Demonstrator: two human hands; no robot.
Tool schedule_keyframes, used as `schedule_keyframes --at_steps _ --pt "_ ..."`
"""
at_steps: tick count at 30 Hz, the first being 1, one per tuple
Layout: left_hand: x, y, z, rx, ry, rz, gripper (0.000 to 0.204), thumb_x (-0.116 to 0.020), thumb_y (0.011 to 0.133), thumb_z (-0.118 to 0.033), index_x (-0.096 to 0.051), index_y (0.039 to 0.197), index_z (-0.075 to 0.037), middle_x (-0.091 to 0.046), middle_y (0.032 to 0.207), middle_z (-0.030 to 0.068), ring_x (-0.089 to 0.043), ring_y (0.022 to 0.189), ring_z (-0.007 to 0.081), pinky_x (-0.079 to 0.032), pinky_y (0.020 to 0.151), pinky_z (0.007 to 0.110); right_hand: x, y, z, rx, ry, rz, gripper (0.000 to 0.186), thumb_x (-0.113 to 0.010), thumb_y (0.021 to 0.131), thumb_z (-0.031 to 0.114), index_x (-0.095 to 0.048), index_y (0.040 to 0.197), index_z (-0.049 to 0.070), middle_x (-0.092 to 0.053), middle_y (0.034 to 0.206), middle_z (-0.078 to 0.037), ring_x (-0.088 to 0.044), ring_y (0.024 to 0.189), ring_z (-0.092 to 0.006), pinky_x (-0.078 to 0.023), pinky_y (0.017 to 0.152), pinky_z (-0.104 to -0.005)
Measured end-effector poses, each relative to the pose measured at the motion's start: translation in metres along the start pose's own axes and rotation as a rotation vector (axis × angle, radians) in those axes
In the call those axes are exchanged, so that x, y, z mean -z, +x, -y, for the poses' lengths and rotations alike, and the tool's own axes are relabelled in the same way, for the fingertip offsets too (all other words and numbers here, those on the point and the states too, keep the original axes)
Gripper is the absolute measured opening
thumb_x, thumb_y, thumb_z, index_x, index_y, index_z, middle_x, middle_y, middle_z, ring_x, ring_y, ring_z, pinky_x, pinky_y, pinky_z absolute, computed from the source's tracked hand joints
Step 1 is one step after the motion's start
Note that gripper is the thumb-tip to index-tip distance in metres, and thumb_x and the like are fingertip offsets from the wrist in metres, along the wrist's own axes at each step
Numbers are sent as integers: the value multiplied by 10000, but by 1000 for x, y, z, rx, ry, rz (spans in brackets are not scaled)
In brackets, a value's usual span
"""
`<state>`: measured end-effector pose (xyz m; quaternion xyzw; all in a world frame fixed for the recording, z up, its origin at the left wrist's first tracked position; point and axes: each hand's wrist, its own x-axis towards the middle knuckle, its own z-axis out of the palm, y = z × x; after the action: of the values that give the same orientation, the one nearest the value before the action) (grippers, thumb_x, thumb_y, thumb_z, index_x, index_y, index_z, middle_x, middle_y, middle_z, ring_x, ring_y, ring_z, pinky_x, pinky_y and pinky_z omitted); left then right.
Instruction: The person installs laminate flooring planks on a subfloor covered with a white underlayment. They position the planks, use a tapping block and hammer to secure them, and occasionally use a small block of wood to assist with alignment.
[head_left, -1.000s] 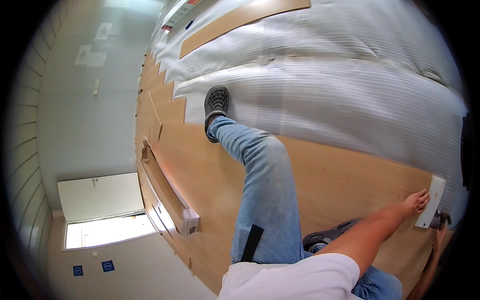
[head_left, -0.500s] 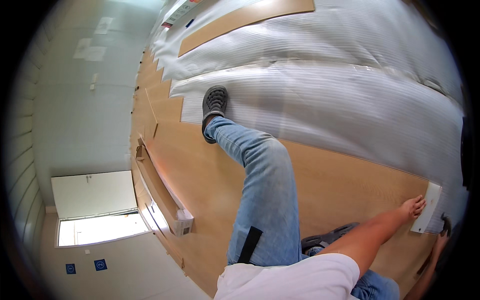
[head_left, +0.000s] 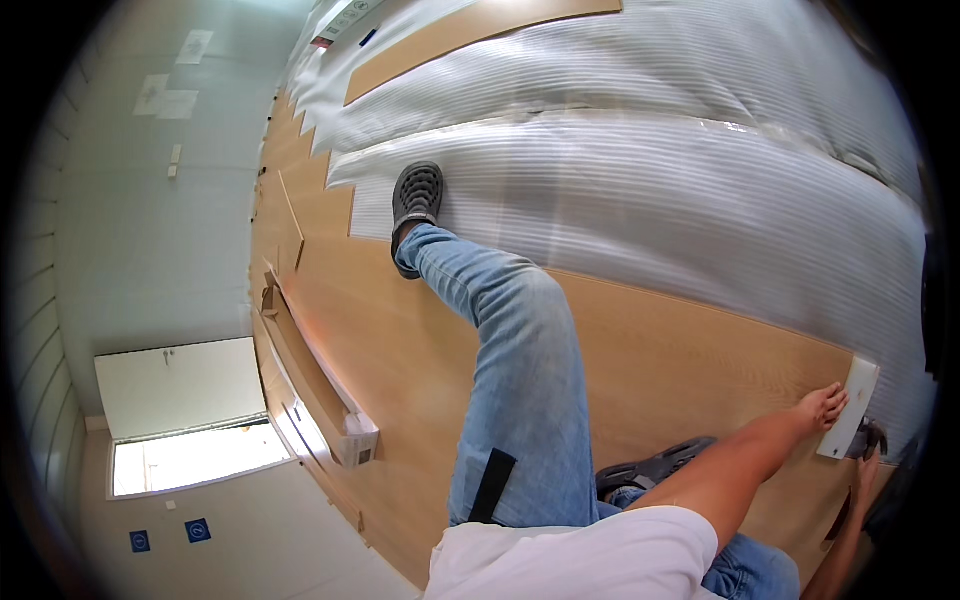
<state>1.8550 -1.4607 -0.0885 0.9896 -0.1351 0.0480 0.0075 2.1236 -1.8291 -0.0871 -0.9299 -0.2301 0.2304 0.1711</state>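
At the right, my left hand (head_left: 822,406) reaches out from the white sleeve. Its fingers hold the near edge of a white tapping block (head_left: 856,402), which lies across the end of a wood-look floor plank (head_left: 700,345). My right hand (head_left: 866,468), at the lower right, grips a hammer (head_left: 876,437) with a dark head. That head is up against or very close to the block's lower end; whether they touch I cannot tell. Part of the hammer's handle is hidden by the hand.
Silvery ribbed underlay (head_left: 640,200) spreads beyond the laid planks, whose left ends are stepped. One loose plank (head_left: 480,40) lies on it. My grey clog (head_left: 418,195) rests at the planks' edge. A long open carton (head_left: 320,370) stands left, near the wall and a white door (head_left: 180,385).
My right hand has brought the hammer left, up to the white tapping block. My left hand keeps its place on the block. The whole view has shifted slightly.
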Motion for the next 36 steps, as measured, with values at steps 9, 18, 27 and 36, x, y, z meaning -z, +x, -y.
schedule_keyframes --at_steps 9,18,27,36 --pt "1 -17 18 -68 -5 114 481 -415 1066 -357 -445 1533 -244 -195 1718 131 -118 1587 377 -49 1255 654 -15 11 27 -52 -35 3 588 -594 885 6 -472 1453 -87 -588 1375 -276 -548 1311 -398 -390 1134 -424" --pt "11 -29 24 -57 -35 126 468 -436 1057 -357 -484 1508 -244 -205 1715 126 -121 1587 364 -49 1262 639 -22 21 23 5 -55 55 610 -603 874 -3 -465 1462 -85 -588 1378 -269 -541 1322 -393 -381 1143 -422" --pt "14 -29 25 -59 -46 161 465 -431 1063 -346 -484 1512 -239 -208 1715 128 -126 1586 369 -54 1264 632 -17 17 78 26 50 118 545 -585 863 24 -512 1392 -81 -612 1216 -199 -580 1141 -316 -419 1059 -395" --pt "30 -63 27 61 -169 -64 866 -680 832 -602 -483 1518 -113 -244 1688 208 -156 1580 381 -49 1282 597 -26 8 123 -66 191 -79 314 -604 931 114 -598 1207 -35 -613 959 -73 -577 912 -218 -466 925 -351"
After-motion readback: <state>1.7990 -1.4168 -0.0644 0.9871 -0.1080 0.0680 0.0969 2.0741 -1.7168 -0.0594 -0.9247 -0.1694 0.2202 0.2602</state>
